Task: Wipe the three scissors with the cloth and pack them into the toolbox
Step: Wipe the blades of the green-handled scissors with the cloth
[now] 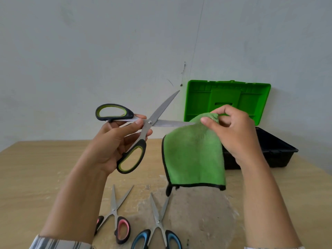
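My left hand (115,141) holds large scissors with black and yellow-green handles (143,126) up in the air, their blades spread wide apart. My right hand (233,130) pinches a green cloth with black trim (194,155) around the tip of the blade that points right. The cloth hangs down below my hand. On the table near me lie pink-handled scissors (116,218) and blue-handled scissors (158,225), both with blades apart. The toolbox (276,148) stands open at the back right, with a black base and a green lid (228,97) upright against the wall.
The wooden table (36,173) has a worn grey patch (197,216) in the middle front. A pale wall rises right behind the table and the toolbox.
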### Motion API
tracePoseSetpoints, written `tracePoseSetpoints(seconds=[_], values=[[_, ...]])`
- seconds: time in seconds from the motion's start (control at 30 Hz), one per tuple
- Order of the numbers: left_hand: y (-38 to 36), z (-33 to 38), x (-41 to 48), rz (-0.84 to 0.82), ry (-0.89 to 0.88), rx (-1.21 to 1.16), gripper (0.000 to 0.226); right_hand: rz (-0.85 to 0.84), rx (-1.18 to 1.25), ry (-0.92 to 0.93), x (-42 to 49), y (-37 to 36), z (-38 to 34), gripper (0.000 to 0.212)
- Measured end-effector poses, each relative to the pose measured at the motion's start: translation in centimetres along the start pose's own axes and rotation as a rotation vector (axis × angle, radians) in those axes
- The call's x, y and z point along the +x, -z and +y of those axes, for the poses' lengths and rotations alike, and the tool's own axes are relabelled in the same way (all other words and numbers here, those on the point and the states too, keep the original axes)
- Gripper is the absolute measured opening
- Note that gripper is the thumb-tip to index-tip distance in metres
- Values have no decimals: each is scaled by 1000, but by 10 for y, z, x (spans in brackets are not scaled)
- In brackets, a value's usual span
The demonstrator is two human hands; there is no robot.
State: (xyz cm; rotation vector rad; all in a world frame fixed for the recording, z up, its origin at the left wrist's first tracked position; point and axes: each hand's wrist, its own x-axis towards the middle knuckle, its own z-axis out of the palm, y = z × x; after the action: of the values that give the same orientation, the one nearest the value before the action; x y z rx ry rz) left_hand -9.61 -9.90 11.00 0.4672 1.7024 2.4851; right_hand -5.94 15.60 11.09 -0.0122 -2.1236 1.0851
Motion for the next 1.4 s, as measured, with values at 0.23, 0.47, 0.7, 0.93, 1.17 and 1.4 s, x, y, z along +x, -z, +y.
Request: tracePoseSetpoints(seconds=[0.23,0.47,0.7,0.93,1.17,1.4], values=[[-3,-3,1,21,-19,37,10,-193,246,-22,-2,-9,-13,24],[-3,-5,2,67,-34,39,12,-422,332,-62,-4,-2,-14,48],[-7,-7,4,39,-70,25,8,-462,234,-74,-4,-8,-13,24],[-5,-8,5,7,-90,14,25,-287,129,-60,-7,-28,-20,6],[-10,-8,5,81,-89,-12,19,-295,142,-80,-6,-24,-18,8],[-10,-9,4,119,-67,-30,19,-295,162,-128,-3,-21,-11,11]])
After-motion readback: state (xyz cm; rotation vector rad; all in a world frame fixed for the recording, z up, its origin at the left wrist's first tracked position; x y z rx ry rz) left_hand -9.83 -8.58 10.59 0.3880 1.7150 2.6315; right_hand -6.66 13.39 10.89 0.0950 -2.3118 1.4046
